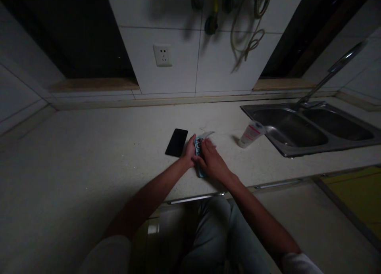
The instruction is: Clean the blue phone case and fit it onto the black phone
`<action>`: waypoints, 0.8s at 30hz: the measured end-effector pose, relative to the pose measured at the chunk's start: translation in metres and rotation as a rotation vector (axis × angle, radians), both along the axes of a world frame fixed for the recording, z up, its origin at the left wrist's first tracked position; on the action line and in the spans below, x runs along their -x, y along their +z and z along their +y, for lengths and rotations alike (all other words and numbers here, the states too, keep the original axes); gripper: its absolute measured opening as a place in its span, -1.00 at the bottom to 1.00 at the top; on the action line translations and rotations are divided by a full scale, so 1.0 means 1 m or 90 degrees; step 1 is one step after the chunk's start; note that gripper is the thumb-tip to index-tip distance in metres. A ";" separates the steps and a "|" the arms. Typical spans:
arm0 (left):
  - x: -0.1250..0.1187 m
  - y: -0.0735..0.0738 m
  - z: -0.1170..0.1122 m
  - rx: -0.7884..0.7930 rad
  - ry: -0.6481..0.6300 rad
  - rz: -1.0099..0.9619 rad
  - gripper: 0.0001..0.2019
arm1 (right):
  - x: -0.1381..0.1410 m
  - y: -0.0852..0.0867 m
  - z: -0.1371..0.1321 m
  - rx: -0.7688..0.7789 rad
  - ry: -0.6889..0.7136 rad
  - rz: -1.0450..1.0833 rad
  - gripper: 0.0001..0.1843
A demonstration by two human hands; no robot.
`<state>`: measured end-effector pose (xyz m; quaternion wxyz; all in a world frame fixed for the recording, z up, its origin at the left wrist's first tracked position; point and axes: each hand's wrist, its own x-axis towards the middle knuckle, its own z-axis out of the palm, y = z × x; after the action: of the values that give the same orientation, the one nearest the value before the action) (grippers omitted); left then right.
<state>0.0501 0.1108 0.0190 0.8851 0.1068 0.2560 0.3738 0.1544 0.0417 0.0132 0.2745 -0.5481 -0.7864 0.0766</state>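
Observation:
My left hand (189, 151) and my right hand (212, 161) meet over a small light-blue packet (199, 144) lying on the pale countertop (119, 147). The left hand's fingers curl round the packet's left edge. The right hand presses on it from the right and covers most of it. A thin pale flap (207, 134) sticks out of the packet's far end. Just left of my left hand lies a black phone (176, 142), face up and flat.
A white tube with a red label (251, 133) lies beside a double steel sink (312, 127) with a long tap (333, 69) at the right. A wall socket (162, 55) and hanging utensils and cord (238, 20) are behind. The room is dim.

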 end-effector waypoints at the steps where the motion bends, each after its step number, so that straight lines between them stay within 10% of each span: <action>1: 0.000 0.000 0.000 0.000 -0.014 -0.011 -0.50 | 0.004 0.002 0.002 0.004 -0.001 -0.004 -0.22; 13: 0.008 -0.010 0.004 -0.019 0.004 -0.039 -0.40 | 0.010 0.000 -0.050 -0.040 0.167 -0.095 -0.28; 24: 0.006 -0.006 0.005 -0.008 -0.006 -0.023 -0.30 | -0.033 -0.019 -0.092 -0.108 0.142 0.006 -0.54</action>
<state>0.0443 0.1158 0.0126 0.8905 0.1070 0.2369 0.3734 0.1871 -0.0505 -0.0053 0.3132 -0.4316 -0.8449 0.0421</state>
